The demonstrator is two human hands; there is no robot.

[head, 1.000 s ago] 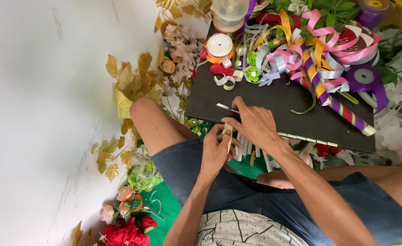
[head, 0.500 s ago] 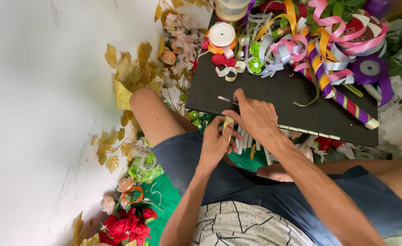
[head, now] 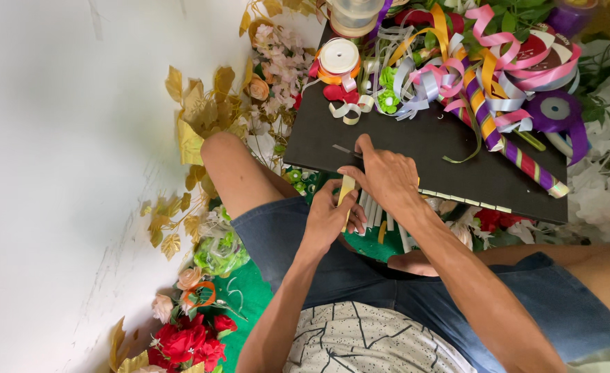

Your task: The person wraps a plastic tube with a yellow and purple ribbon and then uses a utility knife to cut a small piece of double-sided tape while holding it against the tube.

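Note:
My left hand [head: 331, 213] grips a pale yellow ribbon strip [head: 347, 188] by the near edge of a black board [head: 415, 141] resting over my lap. My right hand [head: 386, 176] sits just above it, fingers closed on a thin metal blade or scissor tip [head: 345, 149] that lies on the board. Whether the blade touches the strip I cannot tell. Several cut pale strips [head: 377, 215] lie under both hands, below the board's edge.
Curled ribbons [head: 484, 69] in pink, purple, orange and silver pile up on the board's far side. A ribbon spool [head: 339, 58] and a clear tape roll [head: 353, 14] stand far left. Gold leaves [head: 194, 103], red roses [head: 187, 342] and a white wall [head: 63, 173] lie left.
Both hands stay at the board's near edge; the view has shifted slightly. The left hand's grip on the yellow strip looks unchanged.

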